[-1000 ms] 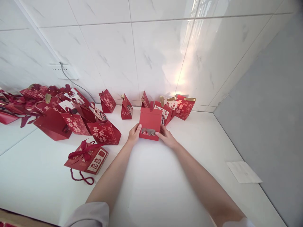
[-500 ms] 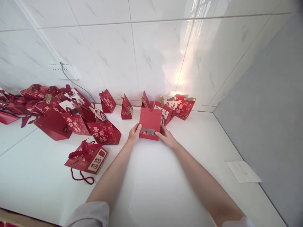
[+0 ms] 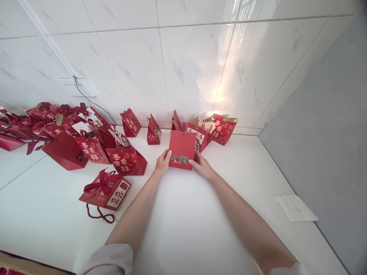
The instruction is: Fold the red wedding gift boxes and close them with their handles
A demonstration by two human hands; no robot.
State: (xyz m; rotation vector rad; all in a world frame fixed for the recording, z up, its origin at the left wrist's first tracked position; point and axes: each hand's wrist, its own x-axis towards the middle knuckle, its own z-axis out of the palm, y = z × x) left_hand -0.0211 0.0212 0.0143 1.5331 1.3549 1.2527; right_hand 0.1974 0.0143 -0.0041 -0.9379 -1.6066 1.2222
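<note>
A plain red box (image 3: 182,147) with a small window near its bottom stands on the white counter (image 3: 183,221), held between both hands. My left hand (image 3: 162,163) grips its left lower edge with the thumb up along the side. My right hand (image 3: 201,165) pinches its right lower corner. Right behind the box stand several small red gift bags (image 3: 200,134) with gold and white print.
A heap of red gift bags (image 3: 65,137) and ribbons fills the left. A flat red box with a bow and cord (image 3: 106,191) lies at front left. A white paper sheet (image 3: 295,208) lies at the right by the grey wall (image 3: 329,126). Tiled wall with an outlet (image 3: 82,87) behind.
</note>
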